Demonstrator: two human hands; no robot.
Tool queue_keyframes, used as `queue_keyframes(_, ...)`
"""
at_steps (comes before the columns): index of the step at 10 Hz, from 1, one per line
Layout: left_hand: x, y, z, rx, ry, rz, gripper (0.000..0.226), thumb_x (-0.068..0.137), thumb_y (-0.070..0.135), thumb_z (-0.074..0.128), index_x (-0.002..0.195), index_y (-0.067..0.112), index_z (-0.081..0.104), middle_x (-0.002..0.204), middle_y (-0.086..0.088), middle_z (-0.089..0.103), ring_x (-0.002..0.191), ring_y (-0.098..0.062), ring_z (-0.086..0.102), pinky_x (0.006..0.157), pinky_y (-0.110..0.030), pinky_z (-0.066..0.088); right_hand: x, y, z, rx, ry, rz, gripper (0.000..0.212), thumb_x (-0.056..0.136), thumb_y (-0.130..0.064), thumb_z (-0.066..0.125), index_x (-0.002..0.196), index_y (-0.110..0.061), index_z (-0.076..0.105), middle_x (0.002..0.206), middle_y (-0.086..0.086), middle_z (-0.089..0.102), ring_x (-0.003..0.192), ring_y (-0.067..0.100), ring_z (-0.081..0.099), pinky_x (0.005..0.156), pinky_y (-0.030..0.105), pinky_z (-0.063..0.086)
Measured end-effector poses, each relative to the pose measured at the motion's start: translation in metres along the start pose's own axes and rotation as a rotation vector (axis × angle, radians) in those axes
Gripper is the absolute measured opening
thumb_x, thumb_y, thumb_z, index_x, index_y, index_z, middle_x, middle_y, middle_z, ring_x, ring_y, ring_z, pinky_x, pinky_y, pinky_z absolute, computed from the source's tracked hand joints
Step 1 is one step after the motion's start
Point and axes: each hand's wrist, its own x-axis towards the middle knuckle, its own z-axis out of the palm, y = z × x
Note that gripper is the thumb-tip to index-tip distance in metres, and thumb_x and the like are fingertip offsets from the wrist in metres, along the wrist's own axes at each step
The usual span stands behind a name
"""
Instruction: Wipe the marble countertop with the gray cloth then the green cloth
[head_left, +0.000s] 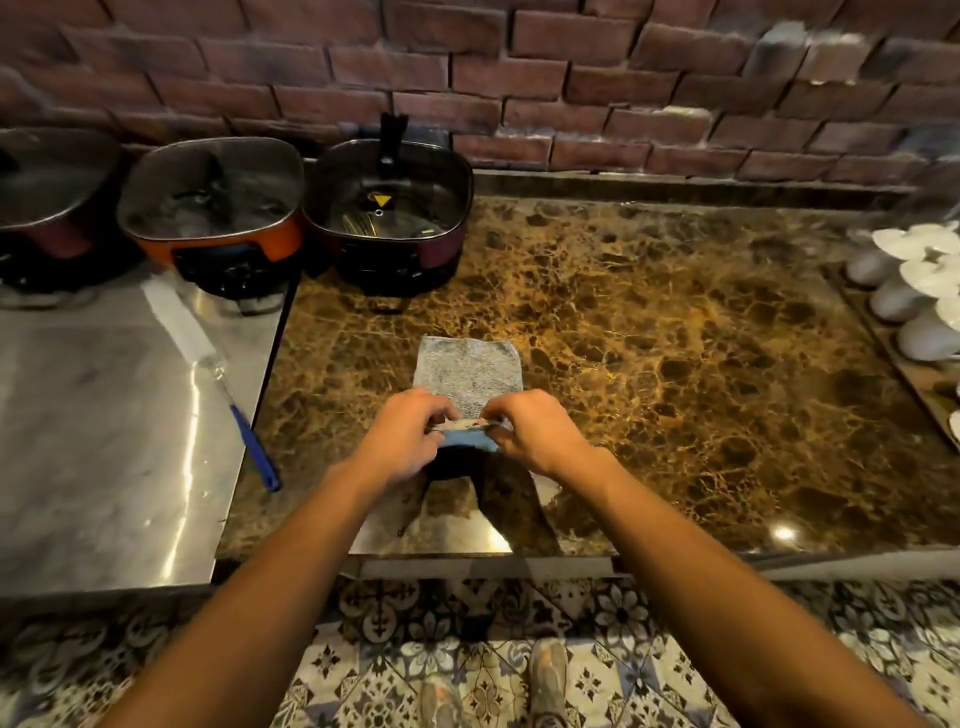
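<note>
Gray cloth (470, 375) lies flat on the brown, gold-veined marble countertop (675, 338), near its front edge and slightly left of center. Just in front of it, 2 bare hands meet over the counter. Left hand (400, 441) and right hand (530, 434) each pinch one end of a second, folded cloth (467, 435) that looks blue-green in this warm light; fingers are curled closed on it and it is held slightly above the surface, its far edge close to the gray cloth's near edge. Both forearms reach in from the bottom of the view.

To the left, a lower steel counter (104, 441) holds a brush with a blue handle (223, 384). Along the brick wall (519, 78) at the back left stand 3 lidded electric pots; the nearest, dark purple (389, 218), sits on the marble, with an orange one (213, 218) beside it. At the right edge, white cups (909, 291) are stacked on a tray. Patterned floor tiles (467, 649) show below.
</note>
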Motion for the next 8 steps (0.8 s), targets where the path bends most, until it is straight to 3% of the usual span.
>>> queue_keyframes(1, -0.008, -0.013, 0.021, 0.049, 0.004, -0.010, 0.022, 0.085, 0.004, 0.072, 0.104, 0.015, 0.074, 0.101, -0.004, 0.061, 0.099, -0.025, 0.060, 0.085, -0.031, 0.045, -0.003, 0.006, 0.027, -0.018, 0.009, 0.015, 0.028, 0.091, -0.020, 0.066, 0.117, -0.023, 0.074, 0.112, 0.007, 0.074, 0.104, 0.032, 0.067, 0.089, 0.046, 0.057)
queue_keyframes(2, -0.030, -0.029, 0.054, 0.119, -0.123, -0.043, 0.021, 0.088, 0.006, 0.064, 0.104, 0.017, 0.071, 0.108, -0.004, 0.059, 0.105, -0.027, 0.060, 0.089, -0.037, 0.049, -0.023, 0.009, 0.069, -0.043, -0.137, 0.055, 0.029, 0.092, -0.021, 0.061, 0.118, -0.025, 0.074, 0.111, 0.010, 0.074, 0.102, 0.035, 0.068, 0.087, 0.045, 0.057)
queue_keyframes(3, -0.054, -0.040, 0.075, 0.216, -0.249, -0.055, 0.023, 0.087, 0.012, 0.060, 0.107, 0.022, 0.069, 0.112, -0.001, 0.058, 0.108, -0.027, 0.060, 0.089, -0.041, 0.051, -0.048, 0.005, 0.102, -0.023, -0.218, 0.034, 0.028, 0.085, -0.013, 0.065, 0.110, -0.015, 0.077, 0.110, 0.013, 0.074, 0.103, 0.037, 0.067, 0.086, 0.040, 0.055)
queue_keyframes(4, -0.070, -0.039, 0.082, 0.298, -0.308, -0.034, 0.032, 0.088, 0.011, 0.057, 0.116, 0.020, 0.068, 0.120, -0.004, 0.058, 0.115, -0.026, 0.054, 0.091, -0.039, 0.048, -0.065, 0.006, 0.123, 0.022, -0.141, 0.009, 0.028, 0.073, -0.010, 0.068, 0.100, -0.009, 0.077, 0.107, 0.012, 0.072, 0.102, 0.040, 0.067, 0.087, 0.043, 0.057)
queue_keyframes(5, -0.078, -0.034, 0.087, 0.330, -0.299, -0.059, 0.035, 0.088, 0.010, 0.055, 0.119, 0.020, 0.066, 0.122, -0.004, 0.057, 0.117, -0.028, 0.054, 0.090, -0.039, 0.047, -0.076, 0.001, 0.127, 0.025, -0.128, 0.016, 0.029, 0.079, -0.011, 0.070, 0.107, -0.007, 0.076, 0.115, 0.014, 0.071, 0.105, 0.042, 0.066, 0.092, 0.045, 0.055)
queue_keyframes(7, -0.093, -0.001, 0.087, 0.475, -0.292, -0.112, 0.031, 0.090, 0.015, 0.053, 0.118, 0.021, 0.065, 0.121, -0.004, 0.059, 0.118, -0.027, 0.055, 0.095, -0.039, 0.042, -0.093, -0.001, 0.125, -0.048, -0.239, 0.020, 0.048, 0.088, -0.025, 0.063, 0.135, -0.017, 0.060, 0.142, 0.009, 0.056, 0.129, 0.035, 0.052, 0.111, 0.042, 0.038)
queue_keyframes(8, -0.087, 0.021, 0.083, 0.470, -0.154, -0.094, 0.028, 0.095, 0.021, 0.051, 0.120, 0.021, 0.064, 0.119, -0.002, 0.062, 0.116, -0.026, 0.058, 0.093, -0.039, 0.041, -0.104, 0.006, 0.100, -0.057, -0.113, 0.061, 0.052, 0.096, -0.029, 0.056, 0.147, -0.020, 0.051, 0.156, 0.010, 0.043, 0.142, 0.035, 0.040, 0.119, 0.047, 0.026)
